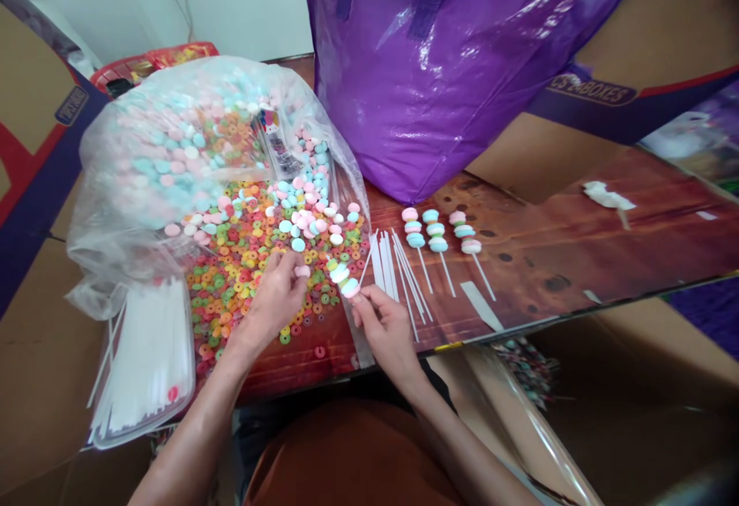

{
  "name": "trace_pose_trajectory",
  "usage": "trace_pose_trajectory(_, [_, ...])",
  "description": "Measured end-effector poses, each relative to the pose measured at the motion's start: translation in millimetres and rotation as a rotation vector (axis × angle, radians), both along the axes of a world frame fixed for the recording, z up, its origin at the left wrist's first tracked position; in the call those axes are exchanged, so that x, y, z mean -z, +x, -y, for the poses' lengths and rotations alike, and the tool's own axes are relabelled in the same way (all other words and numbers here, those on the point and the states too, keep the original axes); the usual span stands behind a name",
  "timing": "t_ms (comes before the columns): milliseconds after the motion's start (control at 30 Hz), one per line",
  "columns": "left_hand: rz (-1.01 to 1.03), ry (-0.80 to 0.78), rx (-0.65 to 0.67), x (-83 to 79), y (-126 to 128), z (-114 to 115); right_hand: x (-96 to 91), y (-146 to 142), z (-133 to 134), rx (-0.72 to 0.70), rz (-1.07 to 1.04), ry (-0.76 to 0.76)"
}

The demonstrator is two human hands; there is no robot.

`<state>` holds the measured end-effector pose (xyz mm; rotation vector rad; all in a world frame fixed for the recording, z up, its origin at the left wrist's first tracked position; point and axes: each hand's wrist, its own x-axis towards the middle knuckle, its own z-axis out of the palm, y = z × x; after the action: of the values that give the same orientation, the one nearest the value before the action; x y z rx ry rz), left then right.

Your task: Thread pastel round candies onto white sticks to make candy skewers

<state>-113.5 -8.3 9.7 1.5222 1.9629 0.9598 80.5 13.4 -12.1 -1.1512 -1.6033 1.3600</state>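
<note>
My left hand (pixel 277 294) pinches a pink round candy (pixel 302 270) over a spread of small coloured ring candies (pixel 242 259). My right hand (pixel 384 325) grips a white stick threaded with stacked candies (pixel 343 278), its loaded end pointing up-left toward the left hand. Pink, blue and white round candies (pixel 305 213) lie heaped just beyond, spilling from a big clear plastic bag (pixel 173 144). Loose white sticks (pixel 392 271) lie right of my right hand. Three finished candy skewers (pixel 439 240) rest side by side farther right on the wooden table (pixel 548 259).
A clear bag of white sticks (pixel 147 360) lies at the left table edge. A large purple bag (pixel 450 67) stands behind the table. Cardboard boxes (pixel 635 51) surround the area. A scrap of white paper (pixel 606 196) lies at the right. A red basket (pixel 150 63) sits at the back left.
</note>
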Motion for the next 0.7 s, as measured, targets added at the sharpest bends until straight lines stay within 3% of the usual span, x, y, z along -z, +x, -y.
trace_pose_trajectory(100, [0.440,0.014,-0.074,-4.2,-2.0,3.7,-1.2,0.7,0.9,-0.019,-0.004,-0.012])
trace_pose_trajectory(200, [0.684,0.048,-0.168,-9.2,-2.0,8.2,-2.5,0.2,3.8,-0.074,-0.009,-0.037])
trace_pose_trajectory(433, [0.931,0.115,-0.293,-2.3,1.3,14.9,-7.4,-7.5,13.6,-0.191,0.047,0.067])
trace_pose_trajectory(700, [0.850,0.245,-0.344,9.2,3.8,17.3,-12.5,-9.2,12.5,-0.201,0.060,0.091])
